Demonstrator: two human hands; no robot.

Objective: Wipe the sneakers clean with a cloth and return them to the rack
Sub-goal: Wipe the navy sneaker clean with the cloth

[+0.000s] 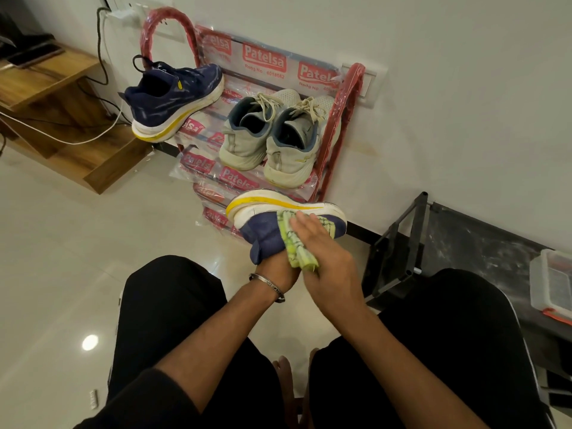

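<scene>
Item one: a navy-blue mesh sneaker with a white-and-yellow foam sole [263, 233], held out in front of the seated person's knees, sole turned upward and away, toe pointing right. The left hand [280, 274], wrist ringed by a thin metal bangle [267, 284], goes into the shoe's opening from below; its fingers are hidden inside, so the grip looks like a hold from within, though that cannot be seen outright. The right hand [322, 252] lies over the shoe's side, fingers mostly straight, pressing a yellow-green patterned cloth [297, 243] flat against the navy upper; the cloth's bunched end is caught under the thumb side of the palm.

Item two: the matching navy-blue sneaker [176, 100], perched on the top left corner of a red metal shoe rack wrapped in printed plastic [349, 97], heel overhanging the edge.

Item three: a pair of pale grey lace-up trainers with blue lining [272, 140], side by side on the rack's top tier, toes toward the white wall.

Surroundings: a wooden low cabinet [62, 97] to the left with cables trailing over it; a black metal frame [399, 246] to the right; a clear plastic lidded box [554, 283] at the far right edge; glossy pale floor tiles [62, 258] underfoot.
</scene>
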